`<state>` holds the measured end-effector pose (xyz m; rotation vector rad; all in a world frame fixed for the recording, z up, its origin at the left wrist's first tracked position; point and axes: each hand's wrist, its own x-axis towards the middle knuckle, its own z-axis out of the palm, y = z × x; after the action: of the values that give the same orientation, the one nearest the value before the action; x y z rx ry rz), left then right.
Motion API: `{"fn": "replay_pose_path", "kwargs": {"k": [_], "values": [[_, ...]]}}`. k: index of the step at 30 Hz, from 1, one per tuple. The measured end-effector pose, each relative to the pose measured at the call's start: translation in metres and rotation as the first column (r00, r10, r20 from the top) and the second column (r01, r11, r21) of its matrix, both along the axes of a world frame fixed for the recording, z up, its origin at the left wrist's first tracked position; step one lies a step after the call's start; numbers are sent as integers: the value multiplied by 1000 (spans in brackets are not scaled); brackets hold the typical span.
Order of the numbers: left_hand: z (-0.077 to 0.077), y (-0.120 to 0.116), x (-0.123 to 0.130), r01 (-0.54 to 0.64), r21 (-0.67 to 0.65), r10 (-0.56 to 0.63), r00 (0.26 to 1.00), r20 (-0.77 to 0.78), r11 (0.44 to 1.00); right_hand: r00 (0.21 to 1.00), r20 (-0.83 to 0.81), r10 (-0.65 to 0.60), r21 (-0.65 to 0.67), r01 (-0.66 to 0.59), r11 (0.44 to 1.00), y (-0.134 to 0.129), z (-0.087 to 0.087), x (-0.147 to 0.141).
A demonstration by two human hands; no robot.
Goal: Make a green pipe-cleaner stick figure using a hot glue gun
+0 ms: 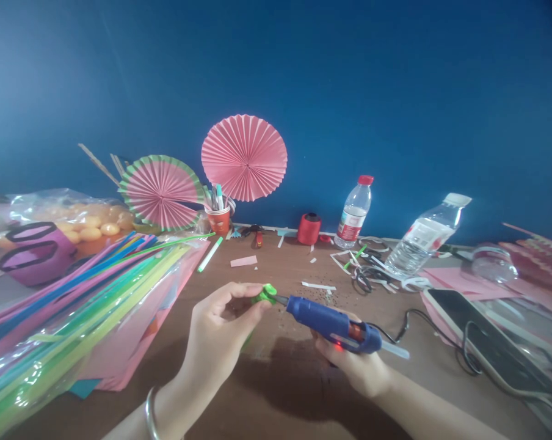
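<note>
Between the thumb and fingers of my left hand (pixel 230 321) is a small curled bright green piece (pixel 268 293), held above the brown table (pixel 276 397). My right hand (pixel 352 360) is wrapped round the handle of a blue glue gun (pixel 333 324) with a red light lit. Its metal nozzle points left and meets the green piece. A clear glue stick (pixel 395 349) pokes out of the gun's back end, and a black cord trails off to the right.
Plastic-wrapped coloured strips (pixel 88 299) cover the left side. Pink paper fans (pixel 243 157), a red cup of pens (pixel 218 220), a red spool (pixel 309 229) and two bottles (pixel 355 214) stand behind. A phone (pixel 491 336) lies on the right; paper scraps are scattered mid-table.
</note>
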<state>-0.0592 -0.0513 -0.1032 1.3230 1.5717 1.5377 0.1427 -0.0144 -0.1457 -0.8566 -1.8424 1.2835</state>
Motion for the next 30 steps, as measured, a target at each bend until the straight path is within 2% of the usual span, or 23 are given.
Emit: {"fn": "replay_pose_path", "kwargs": {"k": [20,30], "values": [[1,0,1,-7,-4,8,999,35,1000,1000,3,-6,18,5,1000,0,-1,1],[3,1,2,-25,-9,26,998,63,1000,998,-19,53,31,-52,998,2,2,1]]}}
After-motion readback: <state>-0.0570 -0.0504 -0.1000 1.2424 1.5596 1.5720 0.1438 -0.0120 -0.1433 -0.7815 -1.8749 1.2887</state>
